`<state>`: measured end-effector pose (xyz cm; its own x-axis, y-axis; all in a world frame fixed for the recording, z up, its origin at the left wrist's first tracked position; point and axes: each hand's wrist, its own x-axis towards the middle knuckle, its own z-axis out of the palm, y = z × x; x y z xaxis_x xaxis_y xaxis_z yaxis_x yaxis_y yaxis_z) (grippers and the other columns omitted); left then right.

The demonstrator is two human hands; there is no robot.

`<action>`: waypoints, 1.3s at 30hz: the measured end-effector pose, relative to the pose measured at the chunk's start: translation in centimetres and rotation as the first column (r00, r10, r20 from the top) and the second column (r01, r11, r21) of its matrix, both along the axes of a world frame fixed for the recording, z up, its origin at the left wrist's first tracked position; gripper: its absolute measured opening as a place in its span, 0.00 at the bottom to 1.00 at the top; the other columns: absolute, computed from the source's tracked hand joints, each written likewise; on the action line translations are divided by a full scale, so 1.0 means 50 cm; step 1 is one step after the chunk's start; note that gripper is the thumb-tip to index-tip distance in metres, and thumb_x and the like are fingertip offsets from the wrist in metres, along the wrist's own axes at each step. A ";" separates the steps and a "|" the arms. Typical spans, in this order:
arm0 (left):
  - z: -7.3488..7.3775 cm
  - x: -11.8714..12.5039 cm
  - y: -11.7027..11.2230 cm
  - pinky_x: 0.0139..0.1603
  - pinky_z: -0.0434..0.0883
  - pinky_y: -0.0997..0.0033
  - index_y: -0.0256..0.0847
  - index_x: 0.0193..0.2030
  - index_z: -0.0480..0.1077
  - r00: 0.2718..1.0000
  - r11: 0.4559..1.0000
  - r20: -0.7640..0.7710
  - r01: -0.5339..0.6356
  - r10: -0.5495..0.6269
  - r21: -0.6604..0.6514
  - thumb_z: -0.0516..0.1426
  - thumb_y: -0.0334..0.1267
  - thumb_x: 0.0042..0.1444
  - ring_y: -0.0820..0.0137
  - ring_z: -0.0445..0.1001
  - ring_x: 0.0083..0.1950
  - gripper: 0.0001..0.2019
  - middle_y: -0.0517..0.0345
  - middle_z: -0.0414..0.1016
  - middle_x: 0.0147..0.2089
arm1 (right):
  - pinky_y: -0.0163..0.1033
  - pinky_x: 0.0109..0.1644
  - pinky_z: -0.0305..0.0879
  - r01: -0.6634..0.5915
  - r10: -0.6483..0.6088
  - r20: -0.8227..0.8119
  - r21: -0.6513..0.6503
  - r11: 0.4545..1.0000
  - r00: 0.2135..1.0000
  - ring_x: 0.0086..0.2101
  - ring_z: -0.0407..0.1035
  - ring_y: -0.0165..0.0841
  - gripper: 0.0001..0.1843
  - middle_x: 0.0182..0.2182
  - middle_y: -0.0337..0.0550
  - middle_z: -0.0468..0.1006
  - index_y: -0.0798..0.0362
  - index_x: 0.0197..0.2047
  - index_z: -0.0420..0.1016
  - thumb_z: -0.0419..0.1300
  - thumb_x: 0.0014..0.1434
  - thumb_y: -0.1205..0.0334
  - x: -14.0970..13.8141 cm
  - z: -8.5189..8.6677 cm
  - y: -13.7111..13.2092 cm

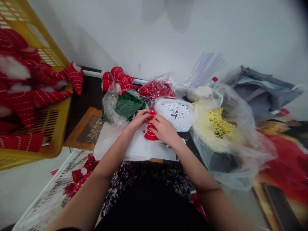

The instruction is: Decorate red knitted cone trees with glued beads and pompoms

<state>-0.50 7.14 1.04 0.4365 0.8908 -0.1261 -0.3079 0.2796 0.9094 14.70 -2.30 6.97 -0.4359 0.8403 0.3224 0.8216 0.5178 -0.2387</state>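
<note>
A small red cone-shaped hat [151, 135] with white dashed stitching stands tip away from me over a white sheet [120, 141]. With bent fingers, my left hand [140, 119] pinches at the hat's tip. My right hand [166, 129] is closed around the hat's right side, thumb and fingers covering part of it. What lies between the fingertips is too small to make out. A few tiny red bits lie on the sheet beside the hat. Just beyond my right hand sits an open bag of small white pieces [176, 109].
Clear bags of green pieces [130, 106], red pieces [157, 89] and yellow pieces [218, 123] surround the sheet. A yellow crate [54, 134] of stuffed red striped cones [21, 106] stands left. Below it is a white basket [45, 195]. A grey bag [260, 93] lies right.
</note>
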 end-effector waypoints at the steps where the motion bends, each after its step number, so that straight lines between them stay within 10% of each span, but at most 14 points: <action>1: 0.000 0.000 0.000 0.28 0.65 0.78 0.39 0.33 0.71 1.000 1.000 0.000 0.000 0.000 0.001 0.65 0.35 0.44 0.76 0.69 0.27 0.09 0.64 0.72 0.29 | 0.47 0.48 0.75 -0.014 0.014 -0.012 -0.003 1.000 1.000 0.46 0.73 0.44 0.07 0.46 0.53 0.79 0.53 0.45 0.81 0.61 0.69 0.67 0.000 0.000 0.000; 6: 0.002 -0.003 -0.002 0.27 0.63 0.79 0.39 0.32 0.70 1.000 1.000 0.018 -0.007 0.006 0.005 0.65 0.34 0.43 0.77 0.67 0.26 0.10 0.65 0.71 0.28 | 0.44 0.49 0.75 -0.088 0.106 -0.301 0.075 0.993 0.948 0.42 0.75 0.38 0.10 0.42 0.47 0.79 0.50 0.45 0.82 0.57 0.73 0.63 0.010 0.015 0.000; 10: 0.004 -0.003 -0.002 0.30 0.70 0.75 0.39 0.33 0.70 1.000 1.000 0.018 0.014 -0.014 -0.017 0.66 0.36 0.42 0.74 0.72 0.28 0.11 0.63 0.74 0.29 | 0.40 0.41 0.73 0.169 -0.110 -0.461 0.090 0.981 0.880 0.35 0.74 0.36 0.10 0.39 0.44 0.82 0.49 0.45 0.83 0.60 0.71 0.59 0.085 0.023 0.032; 16: 0.005 -0.002 -0.002 0.30 0.70 0.76 0.40 0.33 0.70 1.000 0.999 0.016 0.008 -0.008 -0.040 0.66 0.35 0.42 0.74 0.73 0.28 0.11 0.63 0.74 0.29 | 0.44 0.50 0.72 0.580 -0.594 -0.052 -0.162 0.798 0.803 0.41 0.79 0.42 0.13 0.42 0.51 0.88 0.55 0.44 0.87 0.59 0.65 0.67 0.252 -0.002 0.137; 30: 0.007 -0.004 -0.001 0.31 0.69 0.76 0.39 0.32 0.71 1.000 0.999 0.004 0.007 -0.007 -0.053 0.66 0.35 0.43 0.74 0.72 0.29 0.10 0.62 0.74 0.30 | 0.43 0.56 0.69 0.508 -0.491 0.133 -0.290 0.811 0.861 0.48 0.80 0.45 0.13 0.44 0.56 0.88 0.57 0.47 0.87 0.63 0.61 0.72 0.243 -0.082 0.186; 35: 0.001 -0.004 0.002 0.32 0.69 0.75 0.39 0.33 0.71 1.000 0.999 0.002 0.022 -0.022 -0.049 0.66 0.35 0.43 0.74 0.72 0.29 0.10 0.62 0.73 0.30 | 0.44 0.54 0.73 0.494 -0.515 -0.019 -0.252 0.832 0.857 0.44 0.81 0.42 0.12 0.42 0.53 0.88 0.57 0.49 0.84 0.61 0.66 0.64 0.224 -0.052 0.139; 39: -0.001 -0.004 0.002 0.32 0.69 0.75 0.39 0.33 0.71 1.000 0.999 0.007 0.020 -0.019 -0.046 0.66 0.35 0.43 0.74 0.72 0.29 0.11 0.62 0.73 0.30 | 0.40 0.40 0.74 0.162 -0.283 -0.450 -0.288 0.944 0.847 0.32 0.78 0.35 0.09 0.33 0.42 0.85 0.52 0.44 0.79 0.65 0.64 0.57 0.154 -0.027 0.058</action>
<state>-0.71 7.22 0.99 0.4546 0.8755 -0.1639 -0.3076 0.3270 0.8935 22.42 0.58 5.60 -0.0698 0.9714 0.2269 0.6596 0.2156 -0.7201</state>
